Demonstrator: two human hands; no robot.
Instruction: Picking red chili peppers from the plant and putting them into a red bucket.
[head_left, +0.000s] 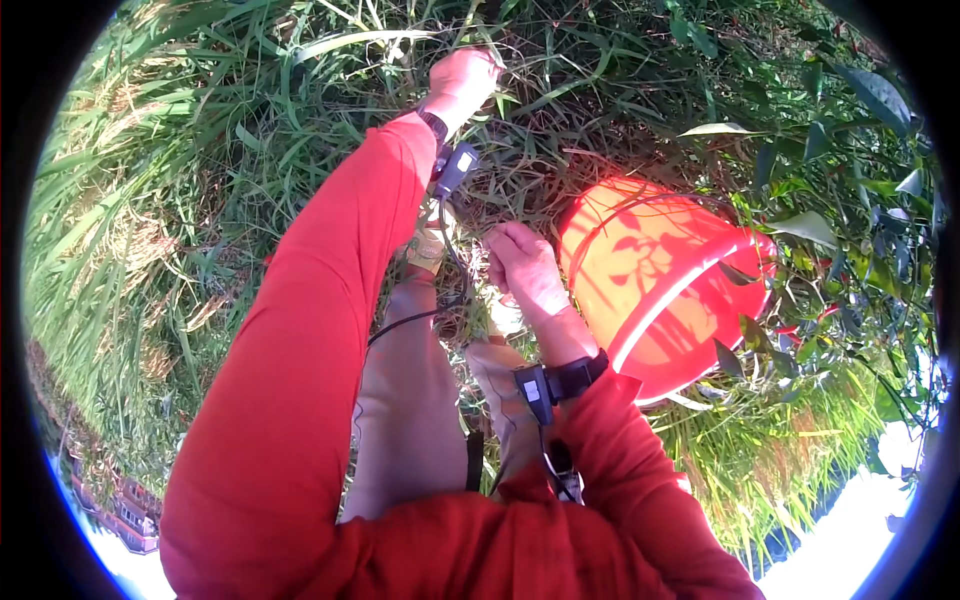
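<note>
My left hand (465, 75) is closed in a fist among green grass blades (517, 94) at the top centre; its fingertips are hidden, and stems show right at the fist. Nearer my body, my right hand (525, 266) has its thumb and fingertips pinched together; whether anything thin lies between them is too small to tell. Just right of that hand, a red bucket (675, 360) lies tilted on the grass with its mouth towards the lower right. Leaf shadows fall on its bright wall, and a thin handle curves over it.
A leafy bush (847, 225) with a few small red pods stands on the right, partly over the bucket's rim. Tall grass (105, 247) fills the left side. My feet and legs (409, 390) are below my hands. Black cables run from devices strapped at both wrists.
</note>
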